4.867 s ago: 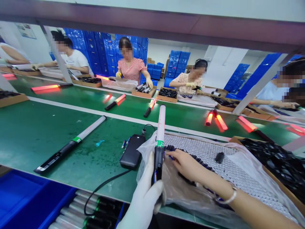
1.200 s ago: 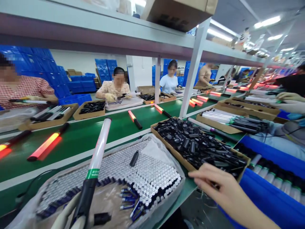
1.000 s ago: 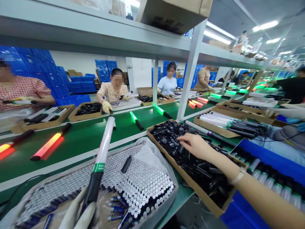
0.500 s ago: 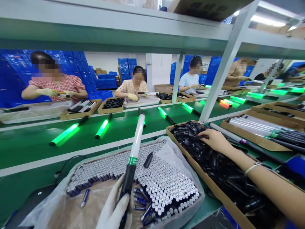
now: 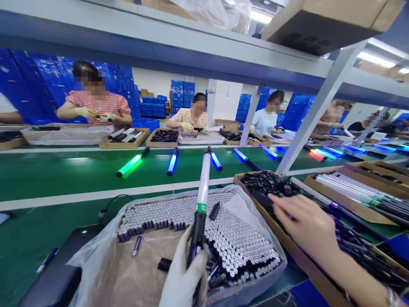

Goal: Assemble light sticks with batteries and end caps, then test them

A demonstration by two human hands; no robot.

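Observation:
My left hand [image 5: 183, 273], in a pale glove, is closed round the black handle of a light baton [image 5: 203, 183]. The baton stands tilted upward, with an unlit white tube and a green label band. Below it is a plastic-lined box of batteries [image 5: 230, 236]; a black cylindrical piece [image 5: 214, 211] lies on them. My bare right hand [image 5: 306, 224], smeared by motion, pinches a dark plastic part [image 5: 262, 199] above a cardboard box [image 5: 295, 260] full of black parts. The part's exact shape is blurred.
Across the green conveyor belt [image 5: 86, 172] lie several lit batons, mostly blue, one green [image 5: 131, 165], one red. Co-workers sit on the far side. A slanting white post [image 5: 319, 108] and shelf stand ahead. At right is a box of white-tubed batons [image 5: 347, 192].
The view has shifted, so most things sit farther right. My right hand has drawn back from the box with a black part. Several lit batons have turned from green to blue.

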